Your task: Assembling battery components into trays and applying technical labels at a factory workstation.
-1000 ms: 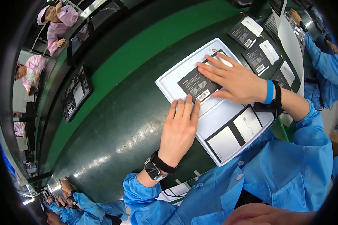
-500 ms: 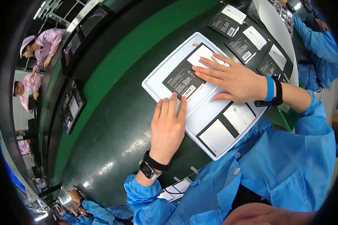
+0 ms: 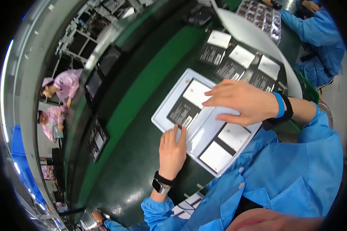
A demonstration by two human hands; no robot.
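A white plastic tray point(image 3: 162, 117) with two compartments lies in front of me. In its far compartment rests a flat black-and-white battery pack point(image 3: 179, 111); a similar battery pack point(image 3: 216, 156) is in the near one. My left hand point(image 3: 172, 154) is at the tray's left edge, fingers stretched out, fingertips by the far pack's lower corner. Over the tray, my right hand point(image 3: 243, 101) has its fingers extended and apart, their tips at the far pack's right side; whether they touch it I cannot tell. Neither hand grasps anything.
Three more battery packs point(image 3: 237, 57) lie in a row beyond my right hand, beside a curved white sheet point(image 3: 254, 32). A partitioned tray of small parts point(image 3: 260, 17) stands behind. On the left, a dark opened device point(image 3: 98, 140) sits on the line. People in pink and blue work nearby.
My view has turned, so the tray appears lower. My right hand, earlier flat across the far battery pack, has drawn toward its right side. My left hand stays at the tray edge.
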